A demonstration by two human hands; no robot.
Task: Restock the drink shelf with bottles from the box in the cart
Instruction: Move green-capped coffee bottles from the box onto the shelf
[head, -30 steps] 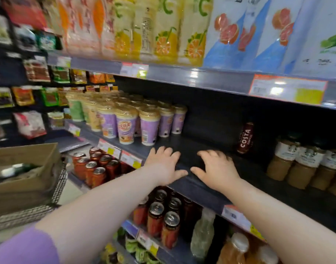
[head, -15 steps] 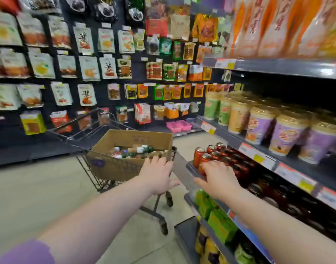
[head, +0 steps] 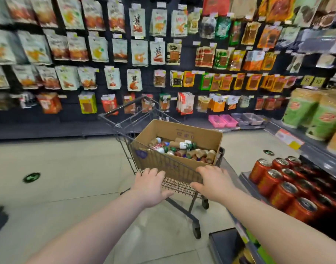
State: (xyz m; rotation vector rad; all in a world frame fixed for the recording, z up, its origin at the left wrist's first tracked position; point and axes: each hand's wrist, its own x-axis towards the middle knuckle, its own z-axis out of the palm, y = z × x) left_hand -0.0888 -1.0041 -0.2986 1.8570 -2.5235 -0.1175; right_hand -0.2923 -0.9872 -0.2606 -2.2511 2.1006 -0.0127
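- Head view: cart [head: 179, 184] stands in the aisle straight ahead, its right side just beside the drink shelf [head: 316, 159], probably parked so the stock is a short reach from the shelf.
- Box [head: 197, 133] sits open-topped in the cart basket. The bottles [head: 180, 149] lie loose on their sides in its bottom, mixed caps and labels. None is in hand.
- Left hand [head: 150, 185]: palm down, fingers spread, holding nothing, at the cart's near edge. Cannot tell whether it touches the wire.
- Right hand [head: 214, 182]: the same, flat and empty, at the near edge just below the box wall.
- Judgement: both arms out toward the box suggest a two-handed pick of bottles comes next, and no bottle is yet gripped.
- Cans [head: 281, 184] are packed tight on the lower shelf at right, with green cups [head: 300, 113] a tier above.
- Far wall is hung with snack packs [head: 136, 54], no part of this job.
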